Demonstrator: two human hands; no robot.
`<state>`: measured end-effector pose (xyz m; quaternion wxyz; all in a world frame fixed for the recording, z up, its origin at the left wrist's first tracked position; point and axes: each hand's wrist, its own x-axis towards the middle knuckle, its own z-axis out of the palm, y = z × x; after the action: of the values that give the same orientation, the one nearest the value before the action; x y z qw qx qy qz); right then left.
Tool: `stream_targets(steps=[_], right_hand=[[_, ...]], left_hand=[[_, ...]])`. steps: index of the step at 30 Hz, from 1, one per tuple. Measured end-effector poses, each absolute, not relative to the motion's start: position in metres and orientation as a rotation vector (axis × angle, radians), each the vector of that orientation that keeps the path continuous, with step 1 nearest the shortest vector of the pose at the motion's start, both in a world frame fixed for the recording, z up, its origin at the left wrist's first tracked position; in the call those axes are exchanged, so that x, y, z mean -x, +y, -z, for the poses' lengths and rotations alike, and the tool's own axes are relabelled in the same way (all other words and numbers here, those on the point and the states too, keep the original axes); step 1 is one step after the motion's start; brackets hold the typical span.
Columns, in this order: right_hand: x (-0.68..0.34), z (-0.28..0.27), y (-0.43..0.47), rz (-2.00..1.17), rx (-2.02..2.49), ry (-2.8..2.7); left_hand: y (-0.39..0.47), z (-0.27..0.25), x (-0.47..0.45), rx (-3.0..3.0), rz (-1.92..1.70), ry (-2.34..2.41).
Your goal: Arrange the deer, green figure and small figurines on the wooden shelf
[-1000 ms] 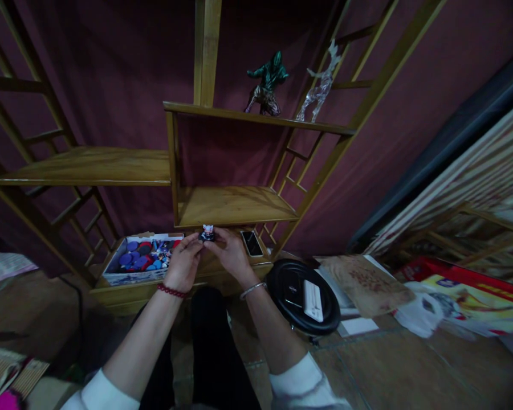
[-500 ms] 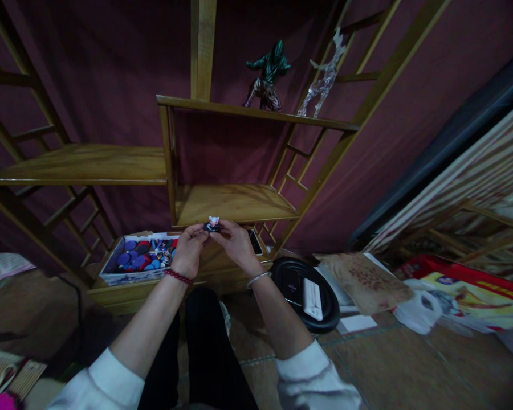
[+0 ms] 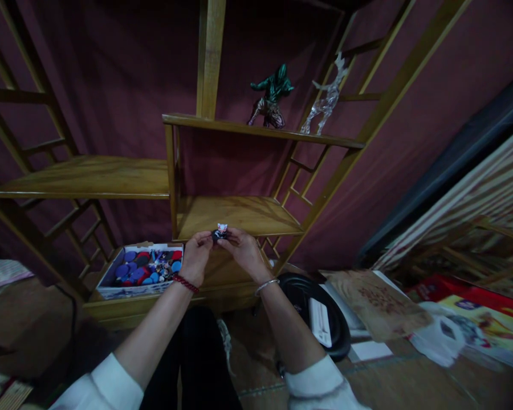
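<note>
A small figurine [image 3: 221, 230] with a white, cat-eared head and a dark base is held upright in front of the lower shelf. My left hand [image 3: 197, 254] has its fingers closed at the left side of the dark base. From the other side, my right hand [image 3: 244, 251] pinches the same figurine between thumb and fingers. To the left of my hands, an open box [image 3: 130, 289] holds many round blue, purple and red pieces and small figures. The figurine's underside is hidden by my fingertips.
Wooden shelves [image 3: 239, 215] stand ahead against a dark red wall. On the upper board are a green crouching figure [image 3: 270, 99] and a clear deer figure [image 3: 325, 102]. Right on the floor are a black round tray [image 3: 344, 341], a brown paper bag [image 3: 376, 302] and plastic bags [image 3: 440, 341].
The view has tilted up a little, so the shelves sit lower in the picture. Both hands still hold the figurine, which appears slightly lower and farther right in view.
</note>
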<state>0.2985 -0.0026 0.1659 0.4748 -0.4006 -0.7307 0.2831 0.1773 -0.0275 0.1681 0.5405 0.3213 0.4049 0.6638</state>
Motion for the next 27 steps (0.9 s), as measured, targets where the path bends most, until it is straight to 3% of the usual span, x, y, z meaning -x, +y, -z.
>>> stream_targets(steps=[27], right_hand=[[-0.318, -0.17, 0.077, -0.643, 0.985, -1.802]], left_hand=[[0.035, -0.177, -0.185, -1.625, -1.359, 1.505]])
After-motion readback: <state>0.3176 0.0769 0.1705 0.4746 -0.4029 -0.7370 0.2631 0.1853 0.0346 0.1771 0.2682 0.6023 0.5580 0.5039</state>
